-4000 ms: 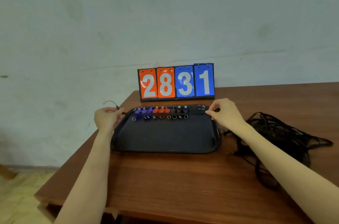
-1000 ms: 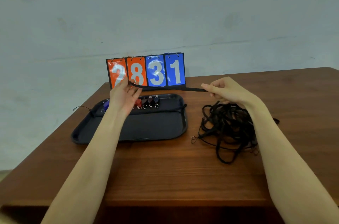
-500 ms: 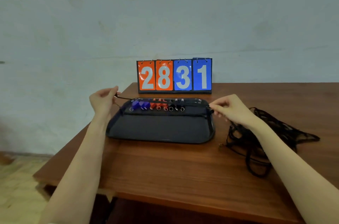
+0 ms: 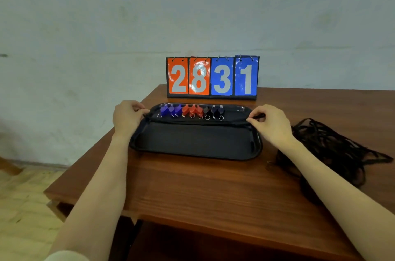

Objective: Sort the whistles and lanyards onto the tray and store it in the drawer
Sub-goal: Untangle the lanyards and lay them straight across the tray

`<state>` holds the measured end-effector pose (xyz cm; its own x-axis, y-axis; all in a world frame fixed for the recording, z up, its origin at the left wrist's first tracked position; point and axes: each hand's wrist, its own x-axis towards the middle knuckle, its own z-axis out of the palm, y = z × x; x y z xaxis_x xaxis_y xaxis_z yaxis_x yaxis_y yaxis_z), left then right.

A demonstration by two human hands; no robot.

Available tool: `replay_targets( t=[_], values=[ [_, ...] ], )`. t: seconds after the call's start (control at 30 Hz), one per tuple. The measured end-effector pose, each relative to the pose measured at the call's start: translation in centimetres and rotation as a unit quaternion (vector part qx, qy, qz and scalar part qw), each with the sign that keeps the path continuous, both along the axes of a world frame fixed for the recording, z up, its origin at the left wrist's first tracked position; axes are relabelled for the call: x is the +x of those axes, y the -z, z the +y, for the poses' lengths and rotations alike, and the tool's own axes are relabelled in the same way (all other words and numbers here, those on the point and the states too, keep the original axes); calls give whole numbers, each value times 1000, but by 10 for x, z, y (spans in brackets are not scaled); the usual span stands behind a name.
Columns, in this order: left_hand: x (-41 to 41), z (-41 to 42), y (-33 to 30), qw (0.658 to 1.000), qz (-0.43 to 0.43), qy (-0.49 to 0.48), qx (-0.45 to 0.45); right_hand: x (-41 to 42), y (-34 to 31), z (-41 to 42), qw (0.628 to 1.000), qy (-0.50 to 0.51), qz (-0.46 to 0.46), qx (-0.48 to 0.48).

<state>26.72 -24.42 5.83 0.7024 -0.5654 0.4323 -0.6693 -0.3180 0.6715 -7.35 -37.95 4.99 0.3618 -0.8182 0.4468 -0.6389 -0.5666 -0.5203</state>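
While taut between hands, flat lanyard [image 4: 198, 121].

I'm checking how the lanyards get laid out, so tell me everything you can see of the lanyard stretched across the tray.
The lanyard is a thin black cord or strap, apparently fabric, pulled nearly straight across the black tray from side to side, just in front of the row of whistles. The left hand pinches its left end at the tray's left rim; the right hand pinches its right end at the right rim. Whether its middle touches the tray floor cannot be told.
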Motion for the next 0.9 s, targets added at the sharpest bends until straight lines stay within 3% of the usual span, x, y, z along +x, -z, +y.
replay_targets(
  t=[0.6,0.77,0.9],
  values=[
    [-9,-5,-2,995,-75,-33,56,-3,-7,-5,987,-7,147,-65],
    [-25,-9,-9,993,-110,-9,31,-35,-45,10,991,-80,90,62],
    [-58,-18,-9,989,-119,90,16,-60,-68,24,909,-221,243,257]
  ],
)
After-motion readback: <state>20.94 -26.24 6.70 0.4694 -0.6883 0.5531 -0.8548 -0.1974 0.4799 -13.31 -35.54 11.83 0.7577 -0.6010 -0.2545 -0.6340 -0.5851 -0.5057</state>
